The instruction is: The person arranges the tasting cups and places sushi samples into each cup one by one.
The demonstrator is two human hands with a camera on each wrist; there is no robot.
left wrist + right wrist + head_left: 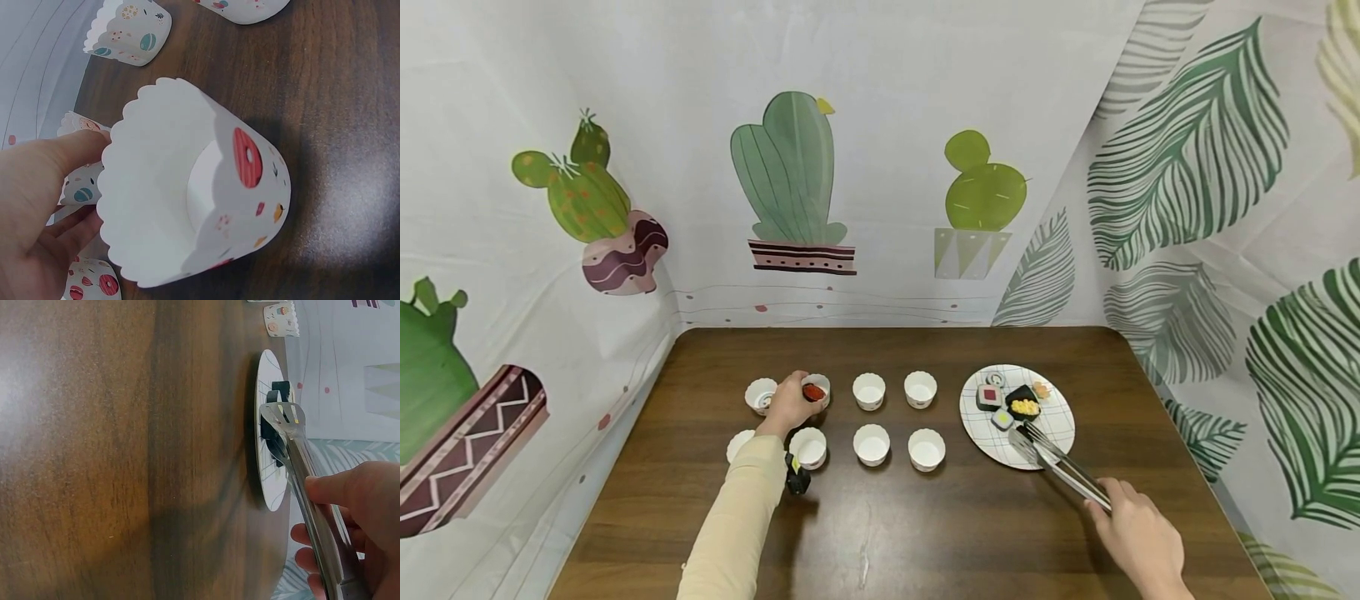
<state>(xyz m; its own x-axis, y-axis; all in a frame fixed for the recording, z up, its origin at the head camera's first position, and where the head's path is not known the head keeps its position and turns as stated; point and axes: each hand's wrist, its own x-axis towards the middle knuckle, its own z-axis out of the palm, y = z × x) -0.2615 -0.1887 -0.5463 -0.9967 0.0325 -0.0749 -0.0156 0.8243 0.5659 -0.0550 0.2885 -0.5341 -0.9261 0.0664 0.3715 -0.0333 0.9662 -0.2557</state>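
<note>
At the left of the table my left hand [792, 406] grips a white paper baking cup [825, 384] in the back row, thumb on one side and fingers on the other. A red-topped piece [813, 392] shows in that cup; its kind is unclear. In the left wrist view a nearer paper cup [156, 181] partly hides the gripped one. My right hand [1138, 532] holds metal tongs [1070, 473], their tips over the front of a round checked plate [988, 443]. On the plate lie a black-wrapped sushi with yellow topping [1023, 406], a square red-centred roll [988, 397] and smaller pieces.
Several more paper cups stand in two rows, among them a back cup [868, 392] and a front cup [927, 450]. The far-left cup [762, 396] holds a pale piece. A black device [797, 475] sits at my left wrist. A printed cloth [887, 167] hangs behind the brown table [865, 517].
</note>
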